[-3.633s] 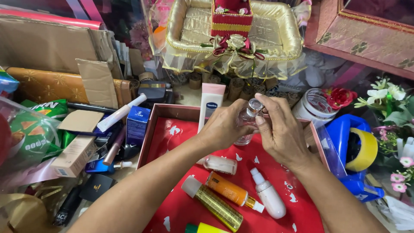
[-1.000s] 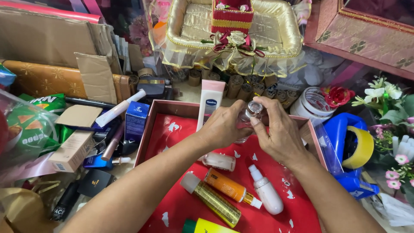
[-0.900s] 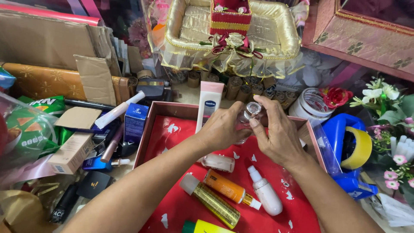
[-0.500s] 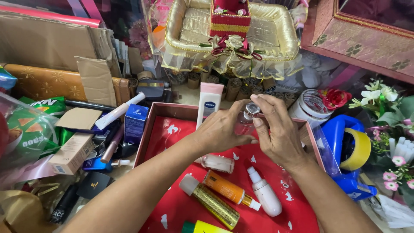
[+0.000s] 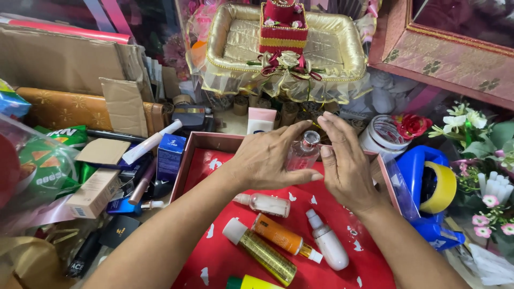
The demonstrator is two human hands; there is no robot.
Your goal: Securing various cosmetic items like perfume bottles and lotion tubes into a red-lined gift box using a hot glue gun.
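A small clear bottle point(image 5: 303, 154) with a silver cap stands upright at the back of a shallow box lined in red point(image 5: 188, 163). My left hand point(image 5: 267, 159) curls around the bottle from the left. My right hand point(image 5: 345, 163) is flat beside it on the right, fingers straight, its fingertips near the cap. In front of my hands, on the red lining, lie a small pinkish bottle point(image 5: 265, 204), an orange bottle point(image 5: 282, 237), a gold bottle point(image 5: 261, 253) and a white bottle point(image 5: 328, 247). A pale pink tube point(image 5: 261, 120) leans at the box's back wall.
A blue tape dispenser point(image 5: 428, 182) with yellow tape sits right of the box, by a glass jar point(image 5: 381, 136) and artificial flowers point(image 5: 482, 160). Behind stands a gold fabric tray point(image 5: 235, 48) with a red box. Left are a blue carton point(image 5: 171, 155), cardboard and snack bags.
The bottle, held up between both hands before, has come down to the back of the box. My right hand's fingers have straightened and eased off it.
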